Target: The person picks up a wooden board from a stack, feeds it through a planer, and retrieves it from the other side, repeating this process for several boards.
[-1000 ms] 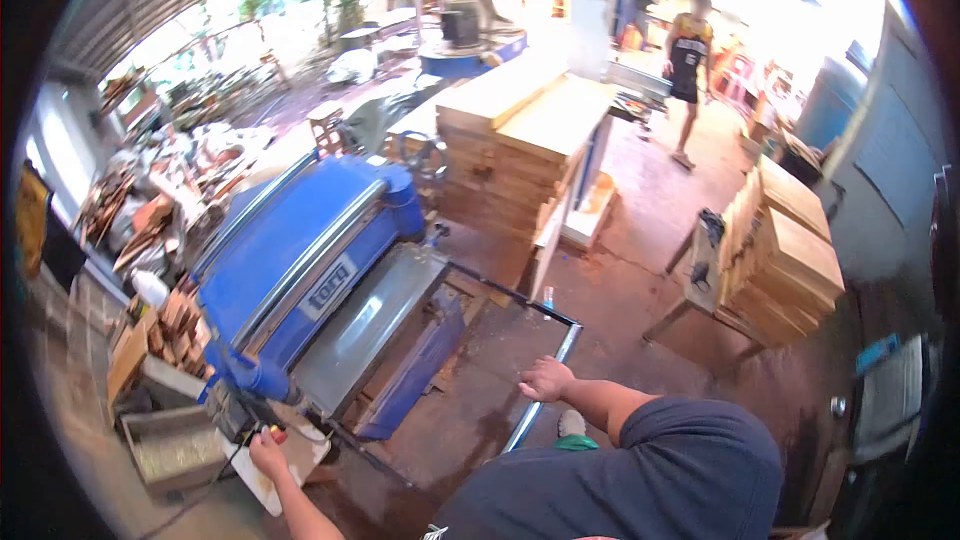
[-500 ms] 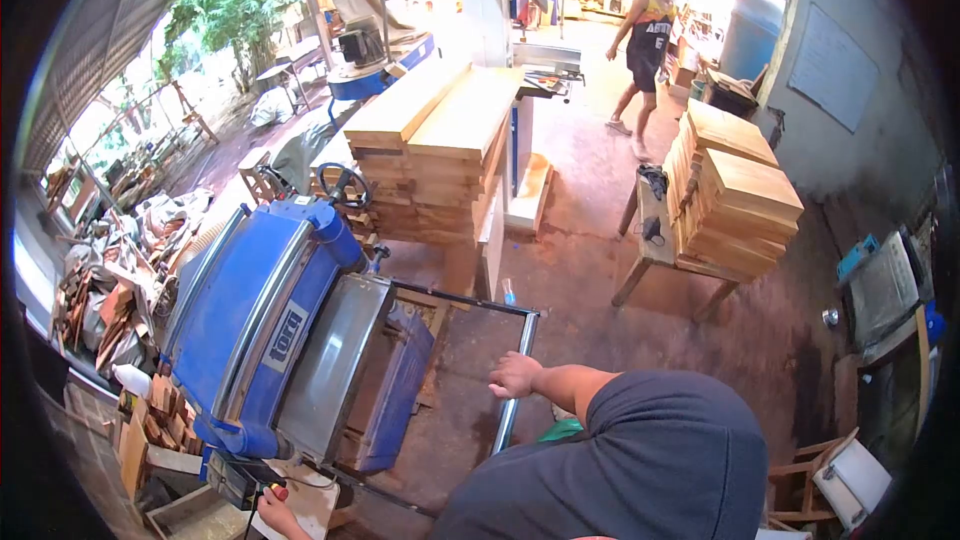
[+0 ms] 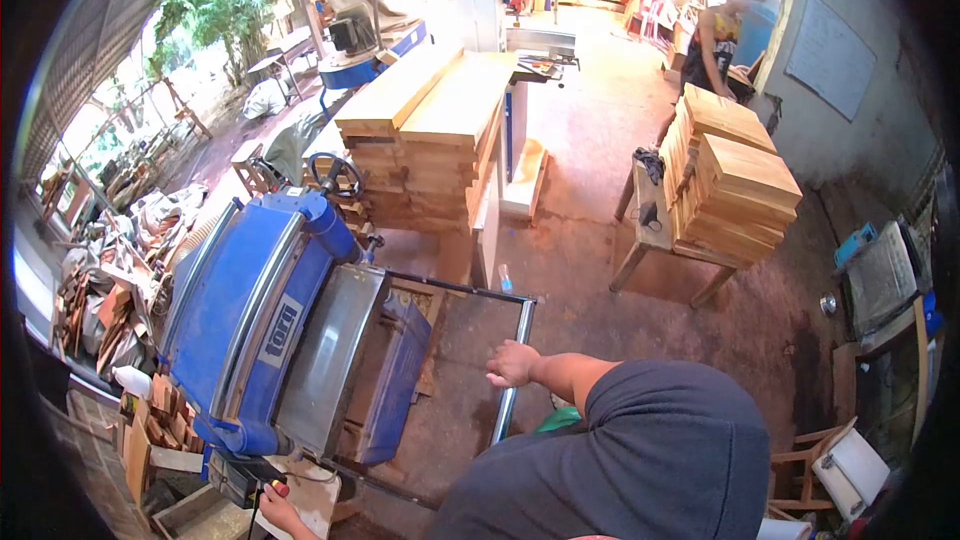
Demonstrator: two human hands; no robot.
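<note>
I have my right hand at the metal roller, partly open, fingers loosely bent; the blue machine lies left of it. My left hand is at the red knob, just beside the machine; I cannot tell its grip.

Your right hand is out in front of you, with its back facing up. Its fingers point to the left and bend down a little. Your right arm is bare below the dark sleeve and reaches out to the left. Your left hand is low down, near the bottom left corner, well apart from the other one. It points up and away from you. Its fingers look bent, but they are too small to see well. Only a little of your left arm shows.
</note>
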